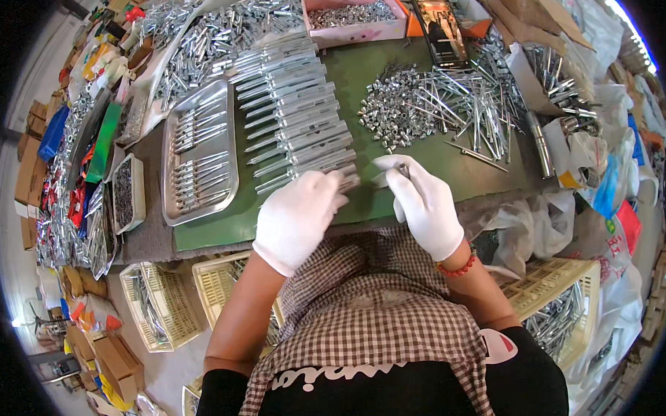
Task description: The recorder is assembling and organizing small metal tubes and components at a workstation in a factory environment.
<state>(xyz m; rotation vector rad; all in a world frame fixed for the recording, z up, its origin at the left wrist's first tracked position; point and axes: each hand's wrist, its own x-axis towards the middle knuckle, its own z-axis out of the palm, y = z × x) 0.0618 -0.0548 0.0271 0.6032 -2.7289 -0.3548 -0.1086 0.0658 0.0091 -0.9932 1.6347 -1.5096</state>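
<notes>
My left hand (298, 218), in a white glove, is over the near end of a row of slim silver pointed metal tubes (301, 147). Motion blurs its fingertips, so whether they grip a tube is unclear. To its right, my gloved right hand (426, 208) pinches a small metal piece (403, 170) between thumb and fingers. Beyond that hand lies a heap of small silver metal sleeves (395, 107), with long thin metal rods (484, 111) beside it. Left of the row, a steel tray (168, 159) holds several slim metal pieces with thin shafts.
Everything lies on a green mat (350, 68). A pink box (356, 37) of small metal parts and a phone (440, 32) stand at the back. More metal parts (231, 28) are piled far left. Yellow crates (160, 309) sit below the table edge.
</notes>
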